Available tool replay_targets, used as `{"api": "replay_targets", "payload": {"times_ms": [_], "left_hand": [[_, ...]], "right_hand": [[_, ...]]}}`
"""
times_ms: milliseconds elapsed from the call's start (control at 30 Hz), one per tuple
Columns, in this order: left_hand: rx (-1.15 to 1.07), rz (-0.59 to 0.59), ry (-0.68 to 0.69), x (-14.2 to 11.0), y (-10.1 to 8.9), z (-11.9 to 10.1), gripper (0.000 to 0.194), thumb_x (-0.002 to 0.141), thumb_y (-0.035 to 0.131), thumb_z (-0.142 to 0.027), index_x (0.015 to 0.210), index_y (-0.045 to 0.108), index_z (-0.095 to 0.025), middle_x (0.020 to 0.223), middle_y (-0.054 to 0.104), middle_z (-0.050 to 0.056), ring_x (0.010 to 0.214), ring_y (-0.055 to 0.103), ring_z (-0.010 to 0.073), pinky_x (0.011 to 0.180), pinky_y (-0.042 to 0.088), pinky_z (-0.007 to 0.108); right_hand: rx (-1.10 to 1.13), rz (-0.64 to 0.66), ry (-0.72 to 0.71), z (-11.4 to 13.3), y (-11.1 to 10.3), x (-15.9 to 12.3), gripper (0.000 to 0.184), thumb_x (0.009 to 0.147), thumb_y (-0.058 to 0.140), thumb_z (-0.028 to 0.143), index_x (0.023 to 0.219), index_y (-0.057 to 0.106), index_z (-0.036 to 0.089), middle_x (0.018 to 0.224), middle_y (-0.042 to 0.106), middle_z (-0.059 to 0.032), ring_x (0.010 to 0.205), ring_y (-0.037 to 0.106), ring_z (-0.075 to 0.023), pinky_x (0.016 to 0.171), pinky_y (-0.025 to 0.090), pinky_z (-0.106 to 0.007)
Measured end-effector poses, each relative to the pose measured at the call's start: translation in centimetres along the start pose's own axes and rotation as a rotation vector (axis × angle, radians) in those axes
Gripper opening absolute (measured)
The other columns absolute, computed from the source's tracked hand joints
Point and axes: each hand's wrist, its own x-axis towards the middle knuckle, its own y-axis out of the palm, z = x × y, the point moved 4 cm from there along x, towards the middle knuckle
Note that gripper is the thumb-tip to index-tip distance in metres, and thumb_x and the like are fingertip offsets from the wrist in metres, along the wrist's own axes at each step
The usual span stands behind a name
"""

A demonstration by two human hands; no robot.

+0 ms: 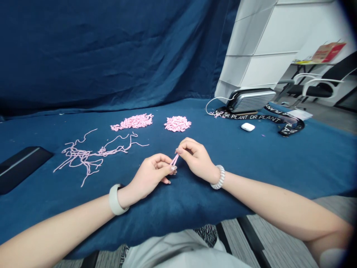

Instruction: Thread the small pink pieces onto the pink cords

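Observation:
A short length of pink yarn, looking doubled, is stretched between my two hands above the front of the blue-covered table. My left hand pinches its lower end between thumb and fingers. At the upper end, my right hand has its thumb and fingertips closed on the same yarn. Loose pink yarn strands lie tangled to the left. Beyond my hands sit two piles of small pink knotted yarn pieces, a wider pile and a rounder pile.
A dark flat object lies at the left edge. Toward the right are a white earbud case, a black lettered strap and a silver ribbed case with a white cable. A blue curtain hangs behind the table.

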Motion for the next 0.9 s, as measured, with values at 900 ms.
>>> {"api": "replay_targets", "payload": {"times_ms": [900], "left_hand": [[0.852,0.024,1.082,-2.6,0.5,-2.1,0.012,0.077,0.058,-0.007,0.086,0.059,-0.015,0.097,0.064,0.007,0.086,0.056,0.0148,0.079,0.046,0.031]], "right_hand": [[-0.072,0.26,0.144,-0.5,2.0,-0.3,0.054,0.077,0.035,0.055,0.077,0.056,0.005,0.082,0.051,0.0004,0.066,0.035,0.0152,0.064,0.027,0.002]]}}
